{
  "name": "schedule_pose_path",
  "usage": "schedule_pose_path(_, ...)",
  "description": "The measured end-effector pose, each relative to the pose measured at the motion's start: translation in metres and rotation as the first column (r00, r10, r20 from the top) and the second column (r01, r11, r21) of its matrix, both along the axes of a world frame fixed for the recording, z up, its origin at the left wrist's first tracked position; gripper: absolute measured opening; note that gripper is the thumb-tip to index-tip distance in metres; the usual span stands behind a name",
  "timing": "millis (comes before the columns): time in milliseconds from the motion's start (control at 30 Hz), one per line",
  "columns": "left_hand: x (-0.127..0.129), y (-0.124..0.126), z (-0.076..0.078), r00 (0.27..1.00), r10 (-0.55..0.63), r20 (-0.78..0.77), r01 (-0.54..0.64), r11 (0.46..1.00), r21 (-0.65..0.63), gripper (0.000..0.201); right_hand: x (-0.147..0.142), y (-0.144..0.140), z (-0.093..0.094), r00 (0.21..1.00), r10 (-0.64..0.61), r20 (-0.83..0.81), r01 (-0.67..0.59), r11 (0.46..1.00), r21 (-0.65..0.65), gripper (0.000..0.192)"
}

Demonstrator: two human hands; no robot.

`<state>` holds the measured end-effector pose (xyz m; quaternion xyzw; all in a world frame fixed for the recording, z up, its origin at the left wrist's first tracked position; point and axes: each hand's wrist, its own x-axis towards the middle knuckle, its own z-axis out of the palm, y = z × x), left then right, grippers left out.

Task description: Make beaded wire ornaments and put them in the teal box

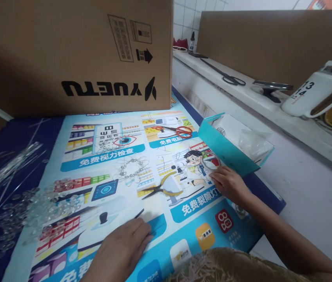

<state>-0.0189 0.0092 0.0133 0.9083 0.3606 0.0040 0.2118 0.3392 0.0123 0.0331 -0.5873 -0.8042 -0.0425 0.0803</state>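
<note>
My right hand [232,185] is at the right side of the printed mat, its fingertips closed at the lower edge of a round clear coil [211,160] that looks like thin line. My left hand [123,248] rests palm down at the near edge, fingers together and curled under; whatever they may hold is hidden. Between the hands lie yellow-handled pliers [162,189], jaws pointing left. Beyond them is a ring of clear beads [131,169] with loops of thin line round it. Loose clear beads [40,209] are heaped on the left.
Red-handled scissors [180,131] lie farther back. A turquoise box [230,150] with plastic bags stands open at right. A large carton [80,55] blocks the back. Bundled clear strands [9,170] lie far left. A white mug [312,92] and black scissors [230,78] are on the ledge.
</note>
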Motion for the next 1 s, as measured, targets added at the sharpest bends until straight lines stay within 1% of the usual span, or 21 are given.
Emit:
schedule_pose_path(100,-0.001,0.000,0.000,1.000,-0.002,0.010,0.002,1.000,0.001,0.026,-0.008,0.000,0.001,0.999,0.032,0.020,-0.031,0.999,-0.029,0.022)
schedule_pose_path(167,-0.001,0.000,-0.001,1.000,-0.005,0.013,0.005,1.000,-0.002,0.026,-0.014,0.002,0.003,0.997,0.052,0.061,-0.049,0.997,-0.060,0.022)
schedule_pose_path(267,-0.001,0.000,-0.001,1.000,-0.010,0.011,0.010,1.000,-0.008,0.025,-0.025,0.009,0.010,0.978,0.114,0.173,-0.087,0.983,-0.159,0.023)
schedule_pose_path(333,0.000,-0.001,0.000,1.000,-0.007,-0.002,0.007,1.000,-0.004,0.025,-0.034,0.016,0.016,0.950,0.172,0.259,-0.107,0.963,-0.248,0.022)
schedule_pose_path(433,0.001,-0.005,0.002,0.999,0.020,-0.028,-0.019,0.999,0.042,0.022,-0.046,0.032,0.023,0.899,0.250,0.360,-0.091,0.910,-0.404,0.022)
schedule_pose_path(500,0.002,-0.009,0.005,0.997,0.049,-0.051,-0.045,0.996,0.075,0.021,-0.052,0.046,0.023,0.878,0.287,0.383,-0.073,0.871,-0.486,0.020)
schedule_pose_path(567,0.001,-0.013,0.007,0.994,0.071,-0.082,-0.063,0.994,0.094,0.021,-0.054,0.059,0.021,0.871,0.306,0.384,-0.067,0.848,-0.525,0.018)
schedule_pose_path(633,0.000,-0.016,0.009,0.991,0.080,-0.107,-0.069,0.992,0.107,0.022,-0.053,0.070,0.020,0.867,0.320,0.381,-0.070,0.836,-0.544,0.021)
schedule_pose_path(700,-0.001,-0.018,0.012,0.990,0.079,-0.116,-0.065,0.990,0.123,0.023,-0.051,0.075,0.020,0.864,0.326,0.383,-0.075,0.836,-0.544,0.024)
schedule_pose_path(867,-0.001,-0.019,0.017,0.986,0.087,-0.143,-0.069,0.990,0.123,0.021,-0.053,0.076,0.028,0.865,0.289,0.410,-0.072,0.881,-0.468,0.026)
schedule_pose_path(1000,-0.002,-0.016,0.022,0.978,0.088,-0.188,-0.065,0.989,0.130,0.023,-0.065,0.075,0.026,0.852,0.320,0.414,-0.109,0.882,-0.458,0.024)
